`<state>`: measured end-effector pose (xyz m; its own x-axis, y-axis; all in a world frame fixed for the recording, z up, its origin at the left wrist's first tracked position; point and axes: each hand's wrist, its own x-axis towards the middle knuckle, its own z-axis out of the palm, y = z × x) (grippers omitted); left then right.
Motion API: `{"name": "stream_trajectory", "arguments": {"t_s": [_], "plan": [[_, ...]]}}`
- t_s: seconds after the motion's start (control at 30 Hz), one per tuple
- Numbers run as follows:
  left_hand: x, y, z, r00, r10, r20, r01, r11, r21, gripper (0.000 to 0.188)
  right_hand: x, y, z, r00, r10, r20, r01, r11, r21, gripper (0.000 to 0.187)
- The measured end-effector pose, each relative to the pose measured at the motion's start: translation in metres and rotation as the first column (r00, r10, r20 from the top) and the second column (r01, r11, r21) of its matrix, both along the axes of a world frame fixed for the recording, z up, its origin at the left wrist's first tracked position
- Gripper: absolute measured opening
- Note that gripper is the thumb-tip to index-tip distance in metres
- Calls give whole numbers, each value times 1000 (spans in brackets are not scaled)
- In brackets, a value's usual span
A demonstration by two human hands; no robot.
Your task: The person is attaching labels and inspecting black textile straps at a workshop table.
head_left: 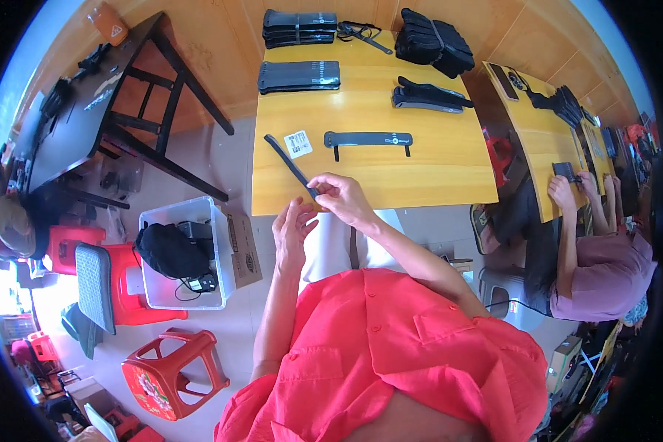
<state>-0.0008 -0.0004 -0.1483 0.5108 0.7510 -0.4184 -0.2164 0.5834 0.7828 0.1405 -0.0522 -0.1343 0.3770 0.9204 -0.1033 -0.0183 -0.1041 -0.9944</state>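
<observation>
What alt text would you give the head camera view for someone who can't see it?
A person in a red shirt holds one end of a narrow black strap in the right hand, the left hand just below it, at the near edge of a yellow table. More black straps lie flat and stacked farther back; another person works at the right.

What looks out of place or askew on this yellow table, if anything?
Little stands out. The black strap pinched in the right hand juts diagonally over the yellow table edge, unlike the flat strap and the neat stacks behind. Nothing looks spilled or damaged.
</observation>
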Motion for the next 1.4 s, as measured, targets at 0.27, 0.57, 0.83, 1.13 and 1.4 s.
{"name": "stream_trajectory", "arguments": {"t_s": [0.27,0.57,0.83,1.13,1.4], "plan": [[27,5,21,974,-212,80,216,975,-45,27,0,-37,28,988,-37,-152,47,997,58,21],[34,-4,61,928,-242,283,283,952,-113,26,15,-63,71,861,-200,468,41,944,328,17],[36,-10,82,873,-244,422,314,944,-104,23,17,-67,100,750,-265,606,-10,912,411,15],[36,-14,85,901,-205,382,255,963,-84,24,19,-66,104,679,-251,690,-97,901,423,14],[37,-14,84,917,-216,335,240,970,-31,23,16,-70,107,570,-217,792,-128,929,347,22]]}}
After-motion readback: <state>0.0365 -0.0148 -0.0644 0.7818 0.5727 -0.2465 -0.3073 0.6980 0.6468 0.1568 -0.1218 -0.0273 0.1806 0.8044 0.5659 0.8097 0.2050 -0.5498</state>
